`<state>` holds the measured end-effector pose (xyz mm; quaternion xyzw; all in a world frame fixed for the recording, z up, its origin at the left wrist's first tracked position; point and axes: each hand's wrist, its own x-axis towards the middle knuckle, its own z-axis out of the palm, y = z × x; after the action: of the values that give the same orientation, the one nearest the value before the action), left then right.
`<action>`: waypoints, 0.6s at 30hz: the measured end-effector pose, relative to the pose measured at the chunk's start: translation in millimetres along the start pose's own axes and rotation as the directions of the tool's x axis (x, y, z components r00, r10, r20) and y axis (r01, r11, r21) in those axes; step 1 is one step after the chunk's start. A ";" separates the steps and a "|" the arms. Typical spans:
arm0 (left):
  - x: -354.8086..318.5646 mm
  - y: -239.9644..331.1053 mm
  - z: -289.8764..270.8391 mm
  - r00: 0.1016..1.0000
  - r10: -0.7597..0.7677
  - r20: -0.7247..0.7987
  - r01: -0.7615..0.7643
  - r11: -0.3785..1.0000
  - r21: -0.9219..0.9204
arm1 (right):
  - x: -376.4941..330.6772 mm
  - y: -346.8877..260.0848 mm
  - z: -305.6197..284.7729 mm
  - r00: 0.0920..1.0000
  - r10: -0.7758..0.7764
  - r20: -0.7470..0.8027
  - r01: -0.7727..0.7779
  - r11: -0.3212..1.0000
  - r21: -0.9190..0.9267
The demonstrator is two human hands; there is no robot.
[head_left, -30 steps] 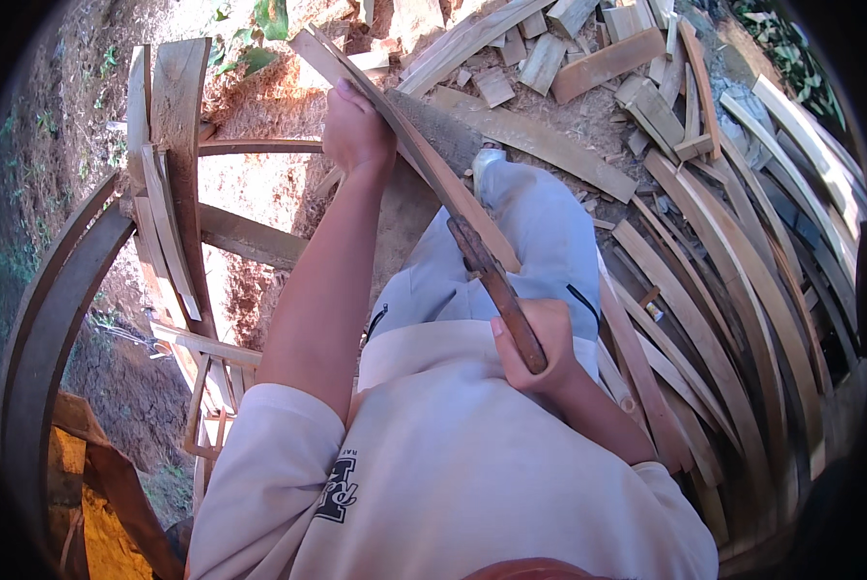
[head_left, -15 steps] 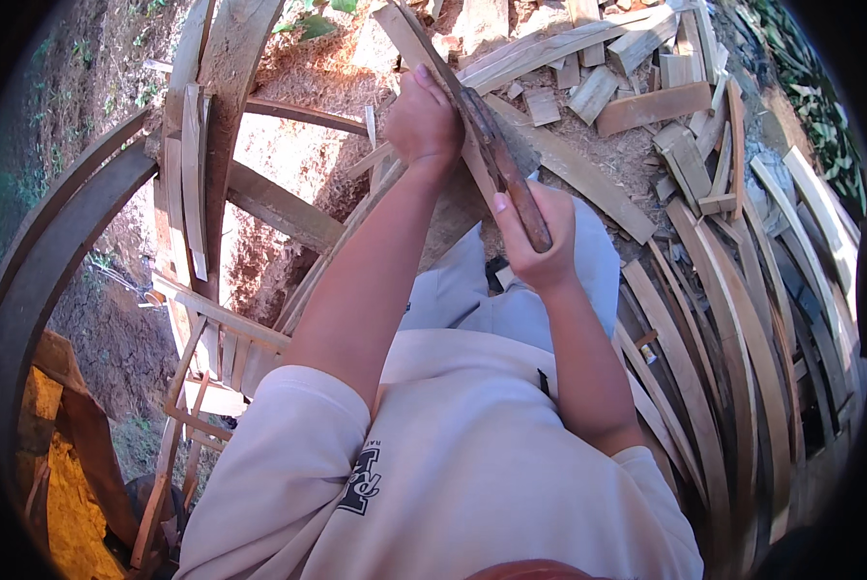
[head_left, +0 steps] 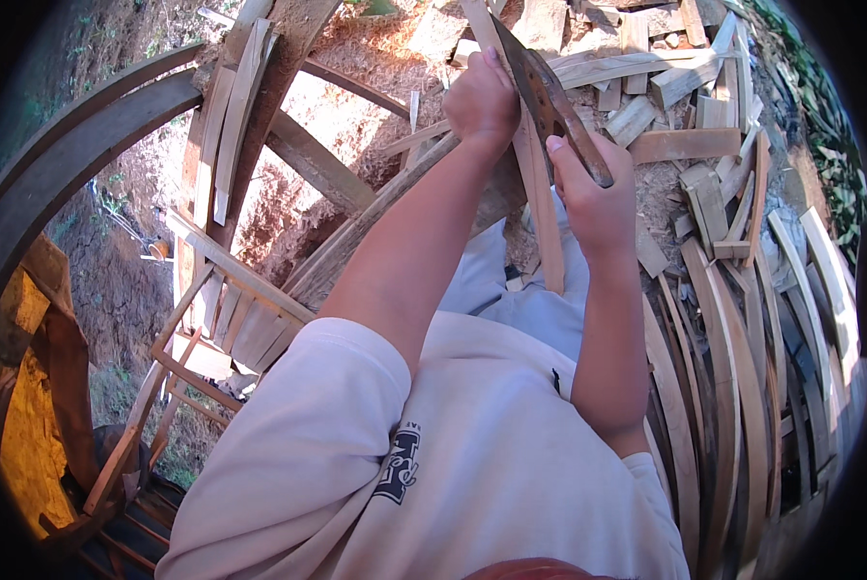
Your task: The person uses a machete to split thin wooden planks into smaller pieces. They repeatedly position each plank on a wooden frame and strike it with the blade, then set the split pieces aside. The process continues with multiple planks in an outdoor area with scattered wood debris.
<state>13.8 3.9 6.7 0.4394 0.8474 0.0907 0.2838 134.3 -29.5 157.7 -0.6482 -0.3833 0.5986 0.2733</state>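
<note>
A long, narrow strip of pale wood (head_left: 542, 217) slants across in front of my lap. My left hand (head_left: 482, 100) is closed around its upper part, with the thumb pointing up along it. In my right hand (head_left: 593, 198) is a dark-bladed tool (head_left: 540, 89) with a long brown handle; small holes show near where the handle meets the blade. The fingers are wrapped round the handle's lower end. The blade lies along the strip's right side, close to my left hand; whether it touches the wood, I cannot tell. The far tips of strip and blade run to the upper edge.
Short wood offcuts (head_left: 690, 145) and sawdust (head_left: 346, 126) cover the ground ahead. Long curved boards (head_left: 733, 387) lie stacked on the right. A wooden frame (head_left: 231, 271) with upright posts stands left, with a curved beam (head_left: 86, 135) beyond it.
My right hand has moved up and further forward, nearer my left, with the tool. The strip's lower end now shows below the tool. The whole view has shifted sideways.
</note>
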 end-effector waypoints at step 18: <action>0.9 0.6 -3.7 0.999 -0.003 0.047 0.004 0.999 -0.036 | 114.8 -108.7 19.7 0.846 0.450 0.285 -0.446 0.891 -0.083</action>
<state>11.8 5.3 9.6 0.4348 0.8395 0.0951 0.3118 95.3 123.5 178.4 -0.6241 -0.2622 0.7335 0.0613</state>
